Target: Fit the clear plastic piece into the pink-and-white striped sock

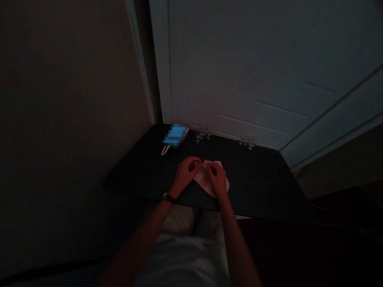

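Near the front edge of the dark surface [263, 179], a pink-and-white sheet [205, 182], paper or cloth, lies beneath and between the person's two hands. The right hand [218, 177] is the nearer, reaching over the sheet and covering much of its right half, while the left hand [186, 173] comes in along its left edge, so that the fingertips almost meet above its far end. As far as the covering fingers let one judge, the sheet's longer axis slants from that far end toward the near right, roughly along the line of the right forearm; its full outline is hidden. The left grip is narrow, thumb and fingers bent, and seems closed about a small glinting piece [196, 163] just beside the sheet's far left edge. The right grip is bent inward over the sheet, thumb drawn toward the fingers; in this dim light I cannot tell whether it pinches the sheet, the piece or nothing. Beyond the hands, along the back of the surface, stand a left cluster of clear pieces [203, 134] and a right cluster of clear pieces [249, 142], well apart from each other. A device with a blurred blue screen [176, 134] lies farther left, a white loop [164, 150] at its near end.
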Action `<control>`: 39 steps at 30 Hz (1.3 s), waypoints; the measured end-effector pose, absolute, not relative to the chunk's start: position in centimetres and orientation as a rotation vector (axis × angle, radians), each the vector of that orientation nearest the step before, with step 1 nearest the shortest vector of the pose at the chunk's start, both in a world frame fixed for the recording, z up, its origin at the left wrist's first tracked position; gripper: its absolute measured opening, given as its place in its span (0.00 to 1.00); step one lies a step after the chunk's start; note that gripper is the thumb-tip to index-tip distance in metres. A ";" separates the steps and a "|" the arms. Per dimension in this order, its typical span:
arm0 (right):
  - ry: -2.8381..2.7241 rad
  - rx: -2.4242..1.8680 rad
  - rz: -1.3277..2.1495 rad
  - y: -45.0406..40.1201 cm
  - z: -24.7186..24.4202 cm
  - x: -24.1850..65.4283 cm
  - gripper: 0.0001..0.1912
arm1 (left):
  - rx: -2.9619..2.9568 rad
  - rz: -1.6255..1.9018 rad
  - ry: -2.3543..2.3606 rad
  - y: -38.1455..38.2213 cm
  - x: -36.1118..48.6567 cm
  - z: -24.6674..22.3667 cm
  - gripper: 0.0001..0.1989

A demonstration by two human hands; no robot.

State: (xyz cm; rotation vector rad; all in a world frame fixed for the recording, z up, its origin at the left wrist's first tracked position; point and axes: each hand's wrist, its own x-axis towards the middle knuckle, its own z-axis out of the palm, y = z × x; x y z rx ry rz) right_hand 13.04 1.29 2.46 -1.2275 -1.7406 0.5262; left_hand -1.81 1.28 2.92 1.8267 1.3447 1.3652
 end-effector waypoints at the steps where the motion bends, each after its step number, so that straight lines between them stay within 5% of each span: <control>1: -1.739 -1.226 0.530 1.3 2.5 13.0 0.10 | 1.826 1.368 1.341 1.3 -1.8 2.9 0.09; 39: -1.734 -1.176 0.546 1.2 2.6 13.0 0.08 | 1.805 1.353 1.325 1.3 -1.9 2.8 0.10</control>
